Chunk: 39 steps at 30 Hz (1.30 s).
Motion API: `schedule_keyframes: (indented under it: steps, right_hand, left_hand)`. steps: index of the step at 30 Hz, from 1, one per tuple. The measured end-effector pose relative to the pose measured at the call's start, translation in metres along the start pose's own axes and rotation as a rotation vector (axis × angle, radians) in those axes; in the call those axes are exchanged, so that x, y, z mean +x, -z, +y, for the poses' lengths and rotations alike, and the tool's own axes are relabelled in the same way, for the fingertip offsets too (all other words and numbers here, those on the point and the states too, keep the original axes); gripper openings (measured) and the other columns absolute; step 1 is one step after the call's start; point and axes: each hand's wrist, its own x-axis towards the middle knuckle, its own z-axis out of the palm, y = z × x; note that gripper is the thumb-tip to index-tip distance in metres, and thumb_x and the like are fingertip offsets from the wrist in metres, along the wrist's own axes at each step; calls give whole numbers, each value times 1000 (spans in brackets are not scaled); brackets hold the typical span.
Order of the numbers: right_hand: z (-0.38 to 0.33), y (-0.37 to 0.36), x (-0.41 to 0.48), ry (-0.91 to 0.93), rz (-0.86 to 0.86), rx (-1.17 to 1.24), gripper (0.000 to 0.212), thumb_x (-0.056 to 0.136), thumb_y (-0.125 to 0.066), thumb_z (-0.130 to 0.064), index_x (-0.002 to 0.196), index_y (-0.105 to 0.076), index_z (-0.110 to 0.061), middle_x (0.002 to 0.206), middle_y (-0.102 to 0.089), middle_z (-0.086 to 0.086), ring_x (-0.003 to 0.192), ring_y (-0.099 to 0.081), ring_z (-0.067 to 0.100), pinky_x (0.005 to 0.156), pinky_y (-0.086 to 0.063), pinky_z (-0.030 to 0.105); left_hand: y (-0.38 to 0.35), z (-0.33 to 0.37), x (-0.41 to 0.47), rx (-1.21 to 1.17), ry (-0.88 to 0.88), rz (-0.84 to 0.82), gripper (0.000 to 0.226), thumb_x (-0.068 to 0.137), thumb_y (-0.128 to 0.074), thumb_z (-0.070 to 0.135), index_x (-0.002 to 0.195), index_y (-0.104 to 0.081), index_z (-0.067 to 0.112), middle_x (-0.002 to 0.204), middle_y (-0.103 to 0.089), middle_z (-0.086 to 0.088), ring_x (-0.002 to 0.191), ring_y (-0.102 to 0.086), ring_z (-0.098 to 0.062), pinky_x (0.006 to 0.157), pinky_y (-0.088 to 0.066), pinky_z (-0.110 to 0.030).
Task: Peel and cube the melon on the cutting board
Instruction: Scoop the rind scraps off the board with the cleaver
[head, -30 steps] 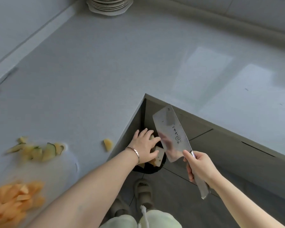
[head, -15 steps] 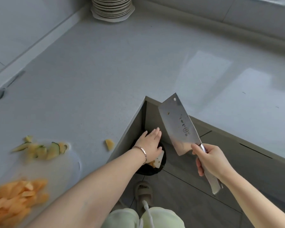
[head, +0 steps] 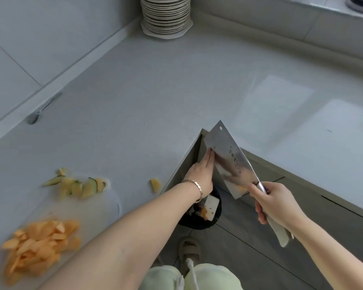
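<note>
My right hand [head: 275,203] grips the handle of a wide cleaver [head: 228,158], held blade-up over the inner corner of the counter. My left hand [head: 202,171] lies flat with straight fingers against the left face of the blade. Below both hands stands a black bin [head: 199,214] on the floor with melon scraps inside. A heap of orange melon pieces [head: 40,243] rests on the white cutting board [head: 96,206] at the lower left. Green-edged peel strips [head: 78,185] lie at the board's far end. One loose melon piece [head: 156,185] sits on the counter near the edge.
A tall stack of plates [head: 166,15] stands at the back of the grey counter [head: 145,91]. A spoon [head: 43,108] lies by the left wall. My sandalled foot [head: 189,250] is on the grey floor beside the bin.
The cleaver rose and moved toward the counter corner. My left hand lifted from the bin and now presses flat along the blade's side.
</note>
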Motion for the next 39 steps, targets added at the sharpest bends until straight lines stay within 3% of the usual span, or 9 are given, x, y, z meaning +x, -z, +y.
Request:
schedule_keyframes:
  steps: [4,8,11,17,21,26,33,36,39]
  right_hand:
    - [-3,6,1,7,58,13,40,93,-53,-29,58,-52,-9,37,-53,1,30,-48,15,38,-44,17]
    - [-3,7,4,-1,48,-45,36,92,-55,-29,65,-55,-5,44,-56,4,32,-51,14,42,-47,22]
    - [-3,5,3,-8,23,-88,36,91,-54,-31,66,-55,-6,45,-56,4,33,-52,14,42,-47,21]
    - [-9,5,1,17,8,-62,39,92,-54,-30,65,-55,-3,43,-57,3,33,-52,15,44,-49,24]
    - [-10,11,2,29,41,-43,39,92,-55,-29,64,-55,-2,44,-57,4,33,-51,16,42,-48,24]
    - [-8,10,5,27,44,-120,38,91,-55,-31,61,-51,-8,44,-55,3,32,-52,14,45,-47,23]
    - [-9,6,2,41,13,-106,40,92,-54,-30,61,-52,-4,40,-55,1,33,-52,15,46,-49,24]
    - [-10,9,4,53,17,-84,39,92,-55,-29,64,-55,-2,44,-56,4,33,-52,16,46,-50,26]
    - [-12,6,6,66,13,-108,38,92,-55,-29,63,-55,-5,43,-56,3,32,-52,14,44,-47,22]
  left_hand:
    - [-11,-6,-7,86,83,-179,64,92,-43,4,148,-12,10,158,-7,-5,142,-22,-20,116,-21,-35]
    - [5,-2,-6,-37,122,194,41,91,-42,0,130,-50,8,132,-53,-11,114,-55,-30,97,-45,-36]
    - [11,-2,2,-73,-48,383,67,83,-44,-11,145,-27,9,152,-27,-11,136,-34,-25,109,-33,-34]
    - [0,-9,-1,4,32,-60,82,87,-46,-2,148,6,12,157,12,0,132,-37,-27,107,-34,-33]
    - [-5,-7,-8,-3,123,-93,71,91,-44,0,148,-5,15,158,0,1,140,-27,-22,112,-30,-35]
    - [13,4,-6,-88,79,352,44,91,-44,3,134,-45,8,131,-53,-12,115,-54,-29,93,-43,-35]
    - [9,-2,-11,-154,106,-146,78,89,-40,-2,148,7,18,158,2,3,108,-55,-26,92,-47,-32]
    - [0,-6,-17,-92,139,-137,61,94,-37,3,148,-11,14,157,-12,-1,138,-30,-27,115,-28,-36]
    - [10,-6,-19,-113,234,160,36,95,-41,9,131,-48,12,131,-55,-9,115,-55,-29,94,-48,-36]
